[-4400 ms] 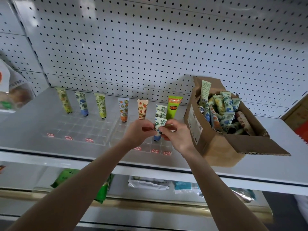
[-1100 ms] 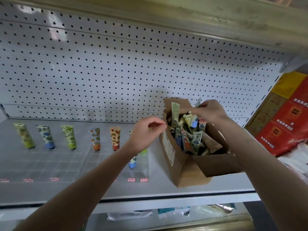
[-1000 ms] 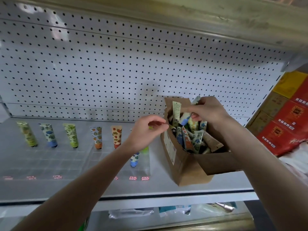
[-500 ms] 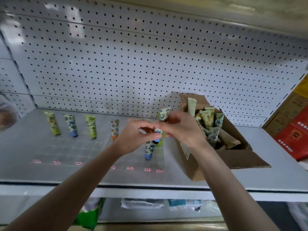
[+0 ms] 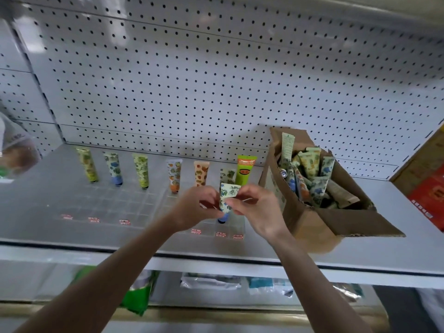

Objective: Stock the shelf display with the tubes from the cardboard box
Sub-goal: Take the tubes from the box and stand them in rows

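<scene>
A pale tube with a blue-green print and a blue cap (image 5: 227,195) stands cap down over the clear display tray (image 5: 134,203), near the tray's front right. My left hand (image 5: 197,207) and my right hand (image 5: 254,207) both pinch this tube at its middle. Several tubes stand upright in the tray's back row, from a yellow-green one (image 5: 87,167) on the left to a bright green one (image 5: 245,169) on the right. The open cardboard box (image 5: 310,219), still holding several tubes, sits right of the tray.
A white pegboard wall (image 5: 216,80) backs the shelf (image 5: 216,251). Red and yellow cartons (image 5: 430,183) stand at the far right. A bagged item (image 5: 14,150) sits at the far left. Packets lie on the lower shelf (image 5: 211,282).
My right hand lifted a tube out of the box and carried it left to the tray. My left hand joined it on the tube, which now points cap down over the tray.
</scene>
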Demonstrator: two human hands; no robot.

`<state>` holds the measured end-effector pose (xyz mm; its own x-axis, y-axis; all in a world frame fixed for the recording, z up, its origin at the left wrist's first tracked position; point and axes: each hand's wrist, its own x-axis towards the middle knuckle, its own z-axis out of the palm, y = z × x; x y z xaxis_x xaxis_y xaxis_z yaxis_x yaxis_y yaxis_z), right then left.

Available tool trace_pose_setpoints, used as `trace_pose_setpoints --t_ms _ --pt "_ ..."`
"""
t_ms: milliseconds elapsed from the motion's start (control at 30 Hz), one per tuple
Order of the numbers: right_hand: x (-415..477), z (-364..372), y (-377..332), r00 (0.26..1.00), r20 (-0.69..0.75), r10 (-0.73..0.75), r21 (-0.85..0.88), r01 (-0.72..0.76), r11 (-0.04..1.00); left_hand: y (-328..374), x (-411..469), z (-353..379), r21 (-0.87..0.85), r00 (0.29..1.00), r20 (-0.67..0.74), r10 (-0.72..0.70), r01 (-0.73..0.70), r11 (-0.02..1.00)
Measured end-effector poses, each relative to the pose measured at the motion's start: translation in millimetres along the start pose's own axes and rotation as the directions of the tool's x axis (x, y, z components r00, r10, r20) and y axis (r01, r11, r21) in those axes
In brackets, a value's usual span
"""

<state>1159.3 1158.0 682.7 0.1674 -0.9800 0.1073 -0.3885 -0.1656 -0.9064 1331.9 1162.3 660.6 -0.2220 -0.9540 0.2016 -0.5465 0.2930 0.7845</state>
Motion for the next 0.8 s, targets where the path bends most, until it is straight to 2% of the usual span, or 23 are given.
trace_pose_setpoints --t_ms 233,600,800 --pt "-3 8 16 1.0 -0.004 0.028 -0.037 -0.028 0.999 -11 -1 7 0.005 0.999 0.042 -0.003 0.003 1.0" --pt "-3 14 30 0.999 -0.003 0.042 -0.07 -0.042 0.997 -28 -2 20 0.017 0.998 -0.013 -0.059 0.059 0.998" --pt "-4 15 29 0.999 -0.002 0.045 -0.064 -0.045 0.997 -26 -2 19 0.048 0.999 -0.003 -0.045 0.045 0.998"
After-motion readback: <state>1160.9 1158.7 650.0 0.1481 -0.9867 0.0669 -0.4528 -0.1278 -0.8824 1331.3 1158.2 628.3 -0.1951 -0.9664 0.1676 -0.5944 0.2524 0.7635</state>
